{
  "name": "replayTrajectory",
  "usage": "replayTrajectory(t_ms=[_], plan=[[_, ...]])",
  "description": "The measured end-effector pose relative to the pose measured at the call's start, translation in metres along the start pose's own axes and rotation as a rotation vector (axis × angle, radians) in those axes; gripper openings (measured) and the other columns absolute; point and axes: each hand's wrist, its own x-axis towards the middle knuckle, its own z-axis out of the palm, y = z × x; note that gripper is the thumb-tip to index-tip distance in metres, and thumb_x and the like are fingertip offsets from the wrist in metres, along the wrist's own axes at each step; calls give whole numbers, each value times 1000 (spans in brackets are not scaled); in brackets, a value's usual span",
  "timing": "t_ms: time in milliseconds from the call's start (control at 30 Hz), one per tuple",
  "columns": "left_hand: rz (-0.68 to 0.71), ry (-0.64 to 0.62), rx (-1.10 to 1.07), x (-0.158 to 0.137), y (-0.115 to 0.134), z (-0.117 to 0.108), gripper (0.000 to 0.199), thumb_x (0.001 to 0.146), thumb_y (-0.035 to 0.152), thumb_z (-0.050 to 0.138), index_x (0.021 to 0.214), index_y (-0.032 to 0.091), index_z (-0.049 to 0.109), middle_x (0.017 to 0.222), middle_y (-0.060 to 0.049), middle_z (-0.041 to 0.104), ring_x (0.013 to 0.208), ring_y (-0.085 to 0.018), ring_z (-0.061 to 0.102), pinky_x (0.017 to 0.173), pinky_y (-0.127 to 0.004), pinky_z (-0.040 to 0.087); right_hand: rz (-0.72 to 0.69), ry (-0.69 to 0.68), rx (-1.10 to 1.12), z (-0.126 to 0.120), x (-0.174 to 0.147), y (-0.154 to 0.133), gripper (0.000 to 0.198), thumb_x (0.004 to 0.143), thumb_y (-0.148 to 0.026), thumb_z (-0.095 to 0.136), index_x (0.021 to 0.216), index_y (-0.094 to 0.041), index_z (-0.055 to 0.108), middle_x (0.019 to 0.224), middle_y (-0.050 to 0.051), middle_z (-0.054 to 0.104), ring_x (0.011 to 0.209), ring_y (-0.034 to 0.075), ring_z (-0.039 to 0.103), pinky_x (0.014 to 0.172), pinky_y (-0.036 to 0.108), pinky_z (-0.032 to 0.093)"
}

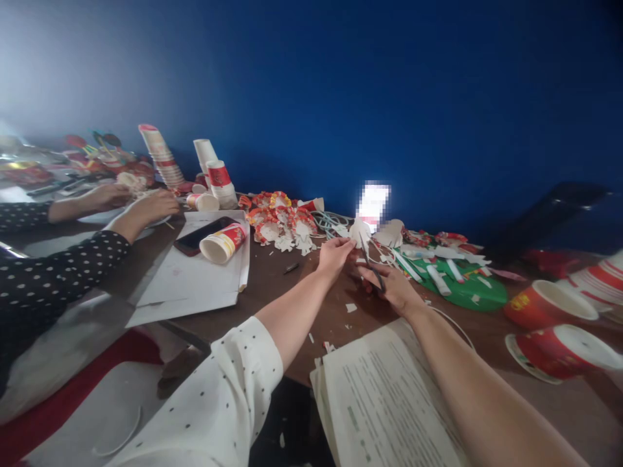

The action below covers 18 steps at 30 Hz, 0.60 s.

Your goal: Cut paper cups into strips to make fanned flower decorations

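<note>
Between the thumb and fingers of my left hand point(335, 255) is a white paper piece point(361, 233), held up over the brown table. My right hand point(389, 285) grips a pair of dark-handled scissors point(374, 272), whose blades point up at the paper piece and appear to touch it. Beyond my hands stands a lit phone screen point(374, 206), partly blurred out. Several cut paper cups with red and white flared petals point(280, 217) lie left of my hands. White paper scraps point(351, 308) are scattered on the tabletop beneath.
A green round board point(467, 295) with scraps and markers lies right of my hands. Red paper cups point(549, 305) stand at the right edge. Printed sheets point(389, 389) lie in front of me. Left are a white folder point(195, 292), a dark phone point(195, 240), cup stacks point(163, 159) and a co-worker's hands point(150, 209).
</note>
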Motion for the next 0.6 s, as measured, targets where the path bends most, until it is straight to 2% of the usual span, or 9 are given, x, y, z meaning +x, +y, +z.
replayTrajectory(t_ms=[167,367,600], plan=[[-4,-9,-42,-3,5,2,11,77,18,71,68,13,66,63,-3,66,63,-13,65,66,-26,54,4,-9,4,-2,1,3,46,69,-58,76,96,-20,77,61,0,63,52,13,52,48,25,35],[-19,28,-67,-3,7,2,11,77,16,71,68,12,65,63,-2,64,62,-11,63,69,-28,56,33,-27,-14,-4,1,2,44,69,-63,74,73,-19,71,60,2,62,51,13,51,44,25,28],[-15,46,-153,-3,10,2,14,74,16,75,69,11,63,66,-2,63,64,-10,63,75,-31,57,36,-24,-48,-5,2,3,43,69,-62,74,77,-20,72,59,1,63,51,13,51,44,25,27]])
